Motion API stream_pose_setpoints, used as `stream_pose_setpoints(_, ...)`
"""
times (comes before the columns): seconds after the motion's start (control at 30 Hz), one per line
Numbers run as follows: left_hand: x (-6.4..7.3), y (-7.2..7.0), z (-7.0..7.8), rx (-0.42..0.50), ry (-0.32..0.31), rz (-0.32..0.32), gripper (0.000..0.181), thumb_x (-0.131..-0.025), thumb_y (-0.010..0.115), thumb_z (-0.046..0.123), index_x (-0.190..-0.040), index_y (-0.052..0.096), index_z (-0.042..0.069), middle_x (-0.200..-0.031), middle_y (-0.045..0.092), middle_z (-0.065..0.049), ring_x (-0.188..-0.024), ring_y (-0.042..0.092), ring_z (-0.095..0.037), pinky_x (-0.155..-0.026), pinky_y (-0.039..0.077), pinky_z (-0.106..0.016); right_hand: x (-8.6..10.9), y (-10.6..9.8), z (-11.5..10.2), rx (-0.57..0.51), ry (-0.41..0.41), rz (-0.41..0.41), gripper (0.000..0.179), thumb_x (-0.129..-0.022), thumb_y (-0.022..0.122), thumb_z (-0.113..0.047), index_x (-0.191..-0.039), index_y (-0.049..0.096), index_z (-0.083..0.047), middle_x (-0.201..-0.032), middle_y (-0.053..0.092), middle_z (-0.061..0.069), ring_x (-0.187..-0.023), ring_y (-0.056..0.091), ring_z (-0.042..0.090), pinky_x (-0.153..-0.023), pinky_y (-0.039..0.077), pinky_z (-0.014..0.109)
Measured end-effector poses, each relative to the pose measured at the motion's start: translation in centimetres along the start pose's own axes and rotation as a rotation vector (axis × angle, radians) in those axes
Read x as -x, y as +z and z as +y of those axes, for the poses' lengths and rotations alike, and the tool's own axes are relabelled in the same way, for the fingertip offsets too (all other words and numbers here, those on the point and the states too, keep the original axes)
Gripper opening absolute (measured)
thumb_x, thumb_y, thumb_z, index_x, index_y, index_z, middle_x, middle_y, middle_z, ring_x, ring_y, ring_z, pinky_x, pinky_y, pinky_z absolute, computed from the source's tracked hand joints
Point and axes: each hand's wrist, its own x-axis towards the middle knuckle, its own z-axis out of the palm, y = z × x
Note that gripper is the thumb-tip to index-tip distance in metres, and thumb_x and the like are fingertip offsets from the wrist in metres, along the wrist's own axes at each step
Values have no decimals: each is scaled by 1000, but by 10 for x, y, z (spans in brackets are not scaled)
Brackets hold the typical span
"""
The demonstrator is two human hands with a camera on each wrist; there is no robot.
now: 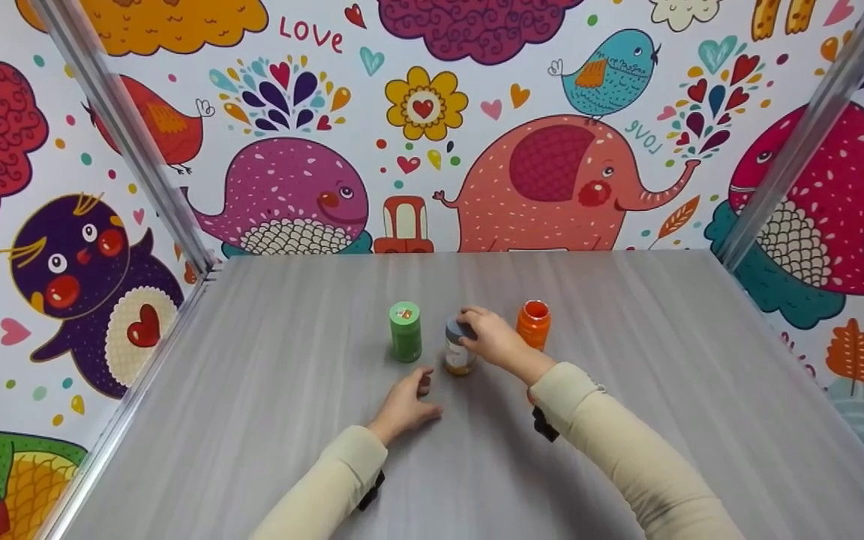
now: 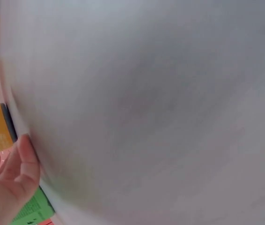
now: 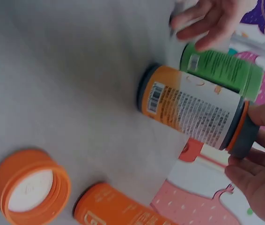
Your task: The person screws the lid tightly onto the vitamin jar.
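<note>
Grey-lidded bottle [image 1: 460, 358]: upright, mid-table, between the other two bottles. Can't confirm whether its base touches the table [image 1: 252, 412]. Right hand [image 1: 493, 336] clamped on it up top, thumb and fingers around the grey lid [image 3: 245, 140]. Orange ring [image 3: 238, 125] just under the lid; barcode [image 3: 155, 97] and small print on the white-and-orange label [image 3: 200, 110] face the right wrist cam.

Left hand [image 1: 402, 409] holds nothing: thumb and fingers apart, loosely bent, just nearer the wearer than the bottles.

Green bottle [image 1: 406, 337] upright on the left, near the grey-lidded one. Orange bottle [image 1: 533, 330] upright on the right, uncapped, partly behind the right wrist. Orange cap [image 3: 29, 187] near it, white inner face toward the right wrist cam; mostly hidden in the head view.

Both arms in cream sleeves [image 1: 627, 450]. Cartoon-print walls [image 1: 417, 172] around the table, metal posts [image 1: 124, 127] at the corners.
</note>
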Motion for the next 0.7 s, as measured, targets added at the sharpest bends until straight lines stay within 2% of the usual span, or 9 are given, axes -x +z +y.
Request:
stream_pose_setpoints(0.13, 1, 0, 1, -17, 27, 6, 64, -70, 71, -3, -128, 43, -5, -120, 52, -24, -110, 53, -35, -90, 45, -43, -7, 1, 6, 31, -27, 33, 32, -84, 65, -11, -112, 57, 4, -129, 49, 21, -110, 54, 33, -95, 42, 42)
stream_pose_setpoints(0.37, 0, 3, 1, -29, 14, -3, 63, -69, 69, -10, -127, 44, -4, -119, 53, -23, -112, 52, -35, -89, 46, -43, -14, 3, 11, -42, 87, 54, 35, -85, 64, -12, -116, 55, 2, -134, 45, 17, -113, 52, 31, -96, 41, 42)
stream_pose_setpoints(0.6, 1, 3, 1, -28, 21, 1, 64, -69, 69, -11, -127, 44, -4, -120, 53, -23, -113, 52, -35, -89, 46, -43, -14, 3, 12, -19, 74, 65, 38, -87, 61, -11, -121, 52, 2, -137, 43, 17, -118, 49, 31, -98, 38, 42)
stream_pose_setpoints(0.7, 2, 4, 0, -25, 9, 1, 64, -69, 69, -10, -127, 44, -3, -121, 52, -23, -113, 51, -35, -90, 45, -43, -11, 1, 15, -2, 62, 50, 38, -88, 60, -17, -122, 52, -2, -140, 40, 16, -123, 44, 31, -102, 34, 43)
